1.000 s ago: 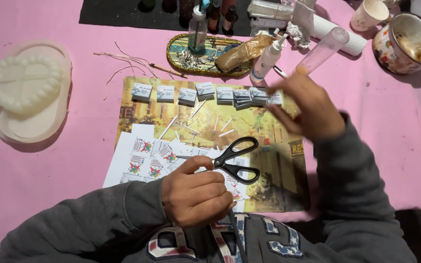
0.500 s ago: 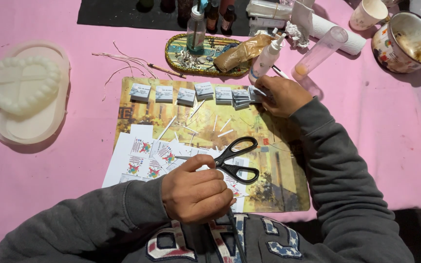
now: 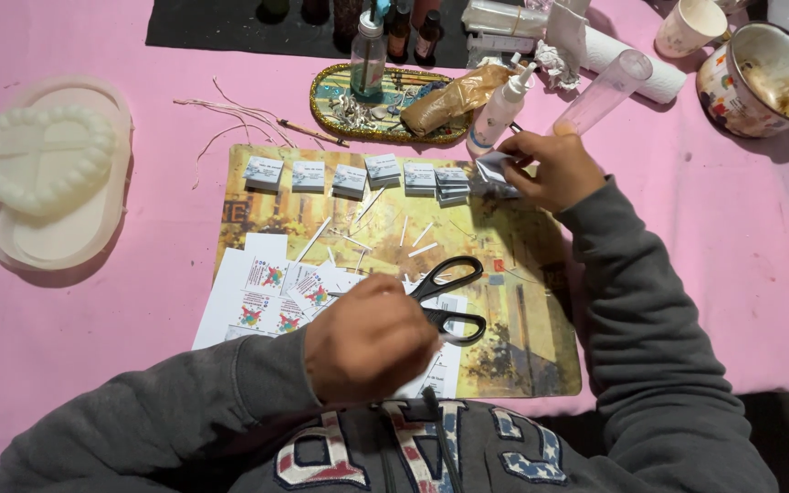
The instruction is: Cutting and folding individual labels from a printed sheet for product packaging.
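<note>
At far left a white heart-shaped mould (image 3: 43, 157) sits in a pale oval tray (image 3: 11, 242) on the pink tablecloth (image 3: 166, 55). Next comes a yellow picture placemat (image 3: 522, 351) with a row of small white printed cards (image 3: 349, 175) along its top edge and a printed paper sheet (image 3: 248, 301) at its lower left. The left hand (image 3: 369, 340) rests over that sheet, fingers curled in; whether it grips anything cannot be told. Black-handled scissors (image 3: 449, 297) lie just to its right, touching or nearly so. Further right, the right hand (image 3: 554, 169) pinches a small white folded card (image 3: 493, 167) between thumb and fingertips, at the row's right end.
</note>
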